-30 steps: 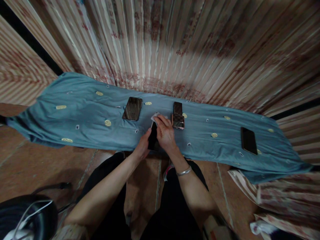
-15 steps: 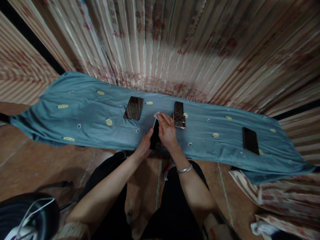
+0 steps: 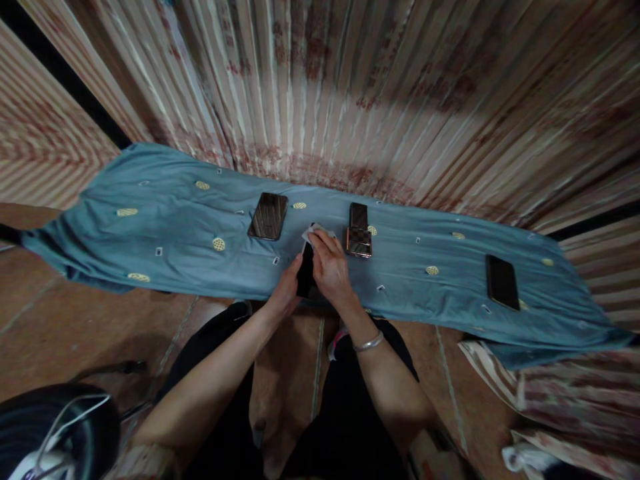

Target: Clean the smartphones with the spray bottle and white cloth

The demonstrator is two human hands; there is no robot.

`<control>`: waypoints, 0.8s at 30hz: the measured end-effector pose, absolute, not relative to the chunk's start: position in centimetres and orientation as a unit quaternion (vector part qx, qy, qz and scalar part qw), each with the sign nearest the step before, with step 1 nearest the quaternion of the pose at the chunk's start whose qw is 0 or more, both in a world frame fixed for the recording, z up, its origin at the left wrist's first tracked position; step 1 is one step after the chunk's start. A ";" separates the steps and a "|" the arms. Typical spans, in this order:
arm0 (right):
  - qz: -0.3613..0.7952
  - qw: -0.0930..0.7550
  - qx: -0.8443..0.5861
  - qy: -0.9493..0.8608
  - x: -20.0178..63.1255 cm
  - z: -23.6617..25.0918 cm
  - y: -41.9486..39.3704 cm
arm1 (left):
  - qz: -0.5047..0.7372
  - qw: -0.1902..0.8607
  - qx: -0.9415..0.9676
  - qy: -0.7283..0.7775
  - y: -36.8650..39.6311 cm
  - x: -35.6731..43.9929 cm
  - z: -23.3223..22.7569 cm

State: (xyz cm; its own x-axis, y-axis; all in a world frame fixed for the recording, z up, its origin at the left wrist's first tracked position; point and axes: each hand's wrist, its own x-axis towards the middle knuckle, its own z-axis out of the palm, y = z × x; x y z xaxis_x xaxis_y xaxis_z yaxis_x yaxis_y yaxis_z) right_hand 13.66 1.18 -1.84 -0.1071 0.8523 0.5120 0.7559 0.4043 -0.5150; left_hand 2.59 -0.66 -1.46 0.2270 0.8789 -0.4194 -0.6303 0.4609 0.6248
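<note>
A dark phone (image 3: 305, 275) is held by its left edge in my left hand (image 3: 287, 285), above the front edge of the blue cloth. My right hand (image 3: 331, 267) presses a white wipe (image 3: 311, 233) against the phone's far end, fingers bent over it. That hand covers part of the phone's right side. Just right of my fingers lies a folding phone (image 3: 359, 241) with a checkered, coppery edge. Another dark phone or small tablet (image 3: 268, 216) rests to the left of my hands.
A blue cloth (image 3: 180, 233) with yellow pineapples covers the long narrow surface. Another black phone (image 3: 502, 281) lies near its right end. Pleated curtains (image 3: 300, 100) hang behind. At lower left is a black seat (image 3: 90, 427) with a white cable (image 3: 75, 417).
My right hand has shifted slightly left with the wipe, which now spreads wider across the phone's far end. The phones lying on the cloth have not moved.
</note>
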 end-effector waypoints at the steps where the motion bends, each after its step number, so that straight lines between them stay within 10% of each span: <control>1: 0.063 0.391 -0.542 -0.741 13.7 -1.8 1.2 | 0.492 0.768 0.164 0.377 -0.7 2.6 -1.3; 24: 0.057 0.389 -0.536 -0.747 13.8 -2.0 1.1 | 0.473 0.789 0.154 0.360 -0.7 2.6 -0.8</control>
